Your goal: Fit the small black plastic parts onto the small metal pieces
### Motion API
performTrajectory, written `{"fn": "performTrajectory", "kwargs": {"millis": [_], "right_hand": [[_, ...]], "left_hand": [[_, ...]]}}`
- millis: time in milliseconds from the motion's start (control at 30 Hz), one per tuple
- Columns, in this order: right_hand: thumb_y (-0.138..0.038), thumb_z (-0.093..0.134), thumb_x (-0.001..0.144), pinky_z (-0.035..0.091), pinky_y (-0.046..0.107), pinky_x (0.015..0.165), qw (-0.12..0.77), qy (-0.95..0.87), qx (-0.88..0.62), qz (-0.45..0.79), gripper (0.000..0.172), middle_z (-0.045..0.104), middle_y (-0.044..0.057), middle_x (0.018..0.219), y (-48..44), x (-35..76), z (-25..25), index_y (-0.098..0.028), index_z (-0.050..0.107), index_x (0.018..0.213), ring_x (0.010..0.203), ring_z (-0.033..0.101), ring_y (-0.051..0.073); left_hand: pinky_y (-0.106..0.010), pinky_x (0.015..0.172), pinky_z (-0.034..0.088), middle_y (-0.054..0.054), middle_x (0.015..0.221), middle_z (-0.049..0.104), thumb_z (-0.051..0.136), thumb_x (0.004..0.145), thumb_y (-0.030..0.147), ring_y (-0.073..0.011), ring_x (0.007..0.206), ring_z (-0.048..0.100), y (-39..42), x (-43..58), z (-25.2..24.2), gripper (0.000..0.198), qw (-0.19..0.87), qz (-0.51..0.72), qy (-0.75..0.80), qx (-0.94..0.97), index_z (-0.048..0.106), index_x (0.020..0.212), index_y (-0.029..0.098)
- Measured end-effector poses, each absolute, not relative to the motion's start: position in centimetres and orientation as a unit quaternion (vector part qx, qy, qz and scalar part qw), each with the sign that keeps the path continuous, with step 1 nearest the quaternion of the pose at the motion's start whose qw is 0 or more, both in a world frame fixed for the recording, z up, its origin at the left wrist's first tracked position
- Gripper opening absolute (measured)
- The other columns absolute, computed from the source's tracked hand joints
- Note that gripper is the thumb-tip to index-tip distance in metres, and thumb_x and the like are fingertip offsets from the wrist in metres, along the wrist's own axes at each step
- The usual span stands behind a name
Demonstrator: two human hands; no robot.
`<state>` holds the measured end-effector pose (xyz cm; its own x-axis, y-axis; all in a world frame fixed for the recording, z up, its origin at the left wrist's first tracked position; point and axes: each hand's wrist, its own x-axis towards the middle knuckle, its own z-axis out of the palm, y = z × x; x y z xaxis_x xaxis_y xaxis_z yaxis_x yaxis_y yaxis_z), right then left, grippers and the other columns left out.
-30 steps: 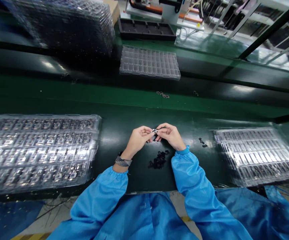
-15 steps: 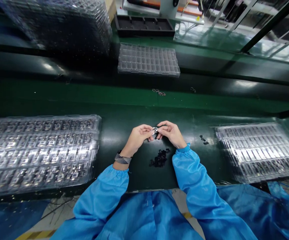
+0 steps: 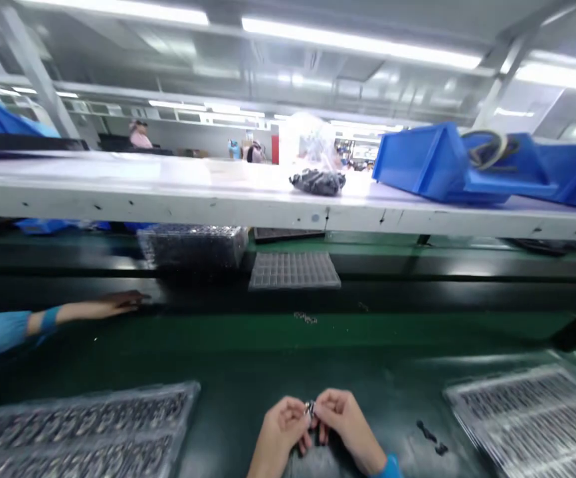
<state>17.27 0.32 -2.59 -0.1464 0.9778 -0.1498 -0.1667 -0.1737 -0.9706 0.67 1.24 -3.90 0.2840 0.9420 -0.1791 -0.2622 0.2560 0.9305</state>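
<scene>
Near the bottom middle, my left hand (image 3: 280,431) and my right hand (image 3: 347,425) meet fingertip to fingertip. Both pinch one small shiny metal part (image 3: 310,407), largely covered by the fingers, so its exact kind is not shown. To the right of my right hand lie a few small black pieces (image 3: 432,438) on the dark green bench. A transparent compartment tray (image 3: 191,398) filled with small parts lies left of my hands. Another transparent tray (image 3: 467,398) with rows of parts lies to the right. Farther ahead rest small linked silvery parts (image 3: 305,318).
A co-worker's arm (image 3: 76,311) reaches in from the left. Beyond are stacked transparent trays (image 3: 195,247) and a single compartment tray (image 3: 295,271). A white shelf (image 3: 178,202) crosses above, bearing a plastic bag with black contents (image 3: 319,182) and blue bins (image 3: 412,161).
The view has tilted up, bringing the shelf and ceiling lights into sight. My hands, still pinching the metal part, now appear lower. A co-worker's arm has appeared at the left.
</scene>
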Motion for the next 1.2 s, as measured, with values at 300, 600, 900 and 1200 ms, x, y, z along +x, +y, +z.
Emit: {"fn": "performTrajectory", "kwargs": {"millis": [300, 600, 900, 1200], "right_hand": [[-0.079, 0.084, 0.051, 0.026, 0.019, 0.035, 0.459, -0.416, -0.492, 0.611, 0.068, 0.058, -0.002, 0.046, 1.1, 16.1, -4.2, -0.019, 0.058, 0.07, 0.031, 0.038, 0.007], [-0.079, 0.079, 0.062, 0.026, 0.02, 0.038, 0.484, -0.436, -0.497, 0.573, 0.065, 0.059, -0.001, 0.048, 0.4, 15.7, -2.5, -0.017, 0.061, 0.069, 0.034, 0.041, 0.008], [-0.064, 0.074, 0.082, 0.044, 0.028, 0.05, 0.457, -0.491, -0.481, 0.565, 0.048, 0.066, 0.004, 0.065, -1.0, 17.7, -0.4, -0.017, 0.073, 0.088, 0.05, 0.054, 0.015], [-0.058, 0.081, 0.077, 0.05, 0.026, 0.051, 0.447, -0.491, -0.497, 0.559, 0.045, 0.07, 0.006, 0.072, -0.5, 18.7, -1.6, -0.015, 0.072, 0.089, 0.053, 0.058, 0.014]], "left_hand": [[-0.021, 0.044, 0.038, -0.001, 0.061, 0.064, 0.09, 0.049, 0.072, -0.0131, 0.044, 0.06, 1.0, 1.4, -4.5, 0.066, 0.654, 0.46, 0.432, 0.417, 0.056, 0.072, 0.02], [-0.02, 0.045, 0.036, -0.001, 0.064, 0.065, 0.086, 0.065, 0.063, -0.0117, 0.05, 0.059, 0.8, 0.7, -3.3, 0.054, 0.627, 0.443, 0.429, 0.476, 0.059, 0.078, 0.018], [-0.024, 0.053, 0.046, -0.001, 0.067, 0.064, 0.088, 0.066, 0.047, -0.0107, 0.052, 0.057, -3.8, -0.5, 2.2, 0.043, 0.648, 0.445, 0.451, 0.423, 0.067, 0.084, 0.014], [-0.023, 0.056, 0.047, -0.003, 0.074, 0.071, 0.08, 0.077, 0.046, -0.0134, 0.062, 0.06, -12.3, -20.0, 11.4, 0.036, 0.353, 0.449, 0.689, 0.446, 0.075, 0.098, 0.017]]}}
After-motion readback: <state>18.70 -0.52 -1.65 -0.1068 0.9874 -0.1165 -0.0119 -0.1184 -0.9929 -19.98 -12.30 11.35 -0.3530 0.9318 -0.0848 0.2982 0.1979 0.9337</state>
